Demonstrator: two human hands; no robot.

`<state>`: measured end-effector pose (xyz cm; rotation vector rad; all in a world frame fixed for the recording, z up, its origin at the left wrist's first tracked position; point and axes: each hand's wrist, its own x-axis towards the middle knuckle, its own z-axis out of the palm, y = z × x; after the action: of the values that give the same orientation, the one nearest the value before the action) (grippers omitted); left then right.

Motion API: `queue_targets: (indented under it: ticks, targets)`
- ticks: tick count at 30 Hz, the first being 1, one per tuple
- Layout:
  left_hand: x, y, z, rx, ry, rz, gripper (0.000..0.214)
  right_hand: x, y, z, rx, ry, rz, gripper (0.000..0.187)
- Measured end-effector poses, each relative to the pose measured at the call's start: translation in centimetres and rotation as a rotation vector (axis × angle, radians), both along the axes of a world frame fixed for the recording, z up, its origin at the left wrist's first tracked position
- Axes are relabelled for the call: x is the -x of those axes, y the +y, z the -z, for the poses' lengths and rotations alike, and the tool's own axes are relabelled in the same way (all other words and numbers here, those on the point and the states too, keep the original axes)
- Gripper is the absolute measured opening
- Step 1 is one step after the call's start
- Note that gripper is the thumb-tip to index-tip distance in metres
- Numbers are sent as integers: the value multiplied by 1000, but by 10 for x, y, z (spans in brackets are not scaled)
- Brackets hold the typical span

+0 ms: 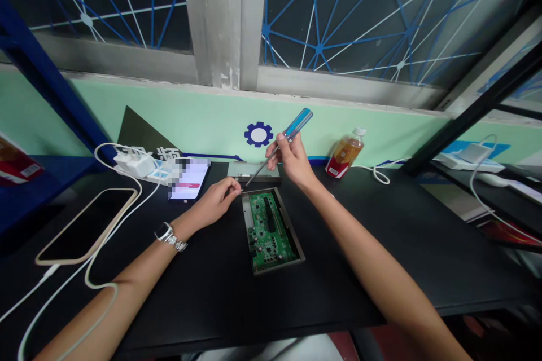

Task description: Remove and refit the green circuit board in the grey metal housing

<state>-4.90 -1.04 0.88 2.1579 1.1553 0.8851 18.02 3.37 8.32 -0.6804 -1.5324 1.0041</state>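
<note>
A green circuit board (268,230) lies in a shallow grey metal case (298,242) at the middle of the black desk. My right hand (291,159) is closed round a blue-handled screwdriver (292,130), whose tip points down at the case's far left corner. My left hand (218,198) rests beside that corner with thumb and fingers pinched together; what they pinch is too small to make out. A grey metal cover (253,171) lies flat just behind the case.
A phone with a dark screen (87,224) lies at the left on a white cable (101,271). A lit phone (189,179) and a white power strip (139,164) sit behind it. An amber bottle (345,153) stands at the back right.
</note>
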Motion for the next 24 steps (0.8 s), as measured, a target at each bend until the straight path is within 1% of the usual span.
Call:
queue_targets:
  ticks: [10,15,24]
  targets:
    - [-1,-1,1,0,-28,-16,19,0,0,1,11,25,-2,37]
    - [-4,-3,2,43,-100,-19,21,-2,1,-1,4,37,11,38]
    - [-10,-1,6,152,-297,3,25,-5,1,-7,-1,63,30,40]
